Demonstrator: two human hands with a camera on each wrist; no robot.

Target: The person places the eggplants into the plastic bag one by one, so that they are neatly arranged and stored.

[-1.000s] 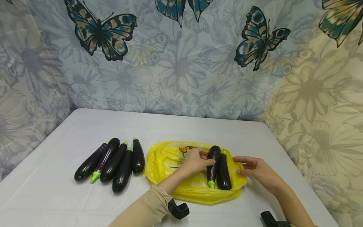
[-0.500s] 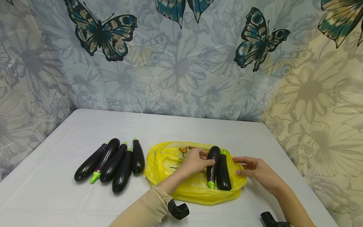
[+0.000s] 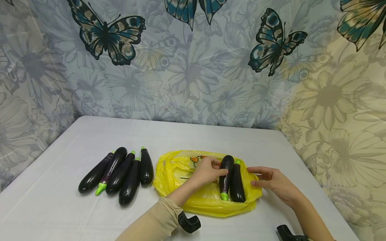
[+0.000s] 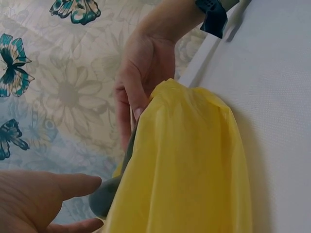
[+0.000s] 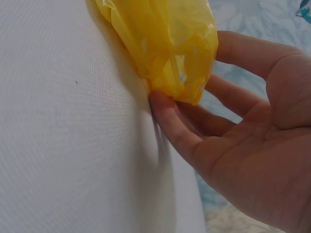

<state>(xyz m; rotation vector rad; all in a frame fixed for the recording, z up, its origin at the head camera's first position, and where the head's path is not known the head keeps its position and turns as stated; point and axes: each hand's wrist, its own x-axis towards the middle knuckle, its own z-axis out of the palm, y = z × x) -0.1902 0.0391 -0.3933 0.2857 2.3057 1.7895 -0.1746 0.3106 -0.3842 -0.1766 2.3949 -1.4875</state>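
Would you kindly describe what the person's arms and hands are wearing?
The left arm wears a long beige sleeve reaching the wrist. The right arm is bare of sleeve where visible. A black camera mount sits at each wrist. The left hand and right hand are ungloved.

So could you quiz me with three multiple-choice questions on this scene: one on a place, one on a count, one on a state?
1. Where do the two aubergines by the hands lie?
A. on the yellow bag
B. on the floor
C. in a basket

2. How many aubergines form the loose group left of the bag?
A. two
B. five
C. nine

3. What is the left hand doing?
A. hanging idle
B. touching an aubergine on the bag
C. holding a knife

Answers: 1 A, yellow plastic shows under them; 2 B, five lie side by side; 3 B, its fingers rest against the nearer aubergine.
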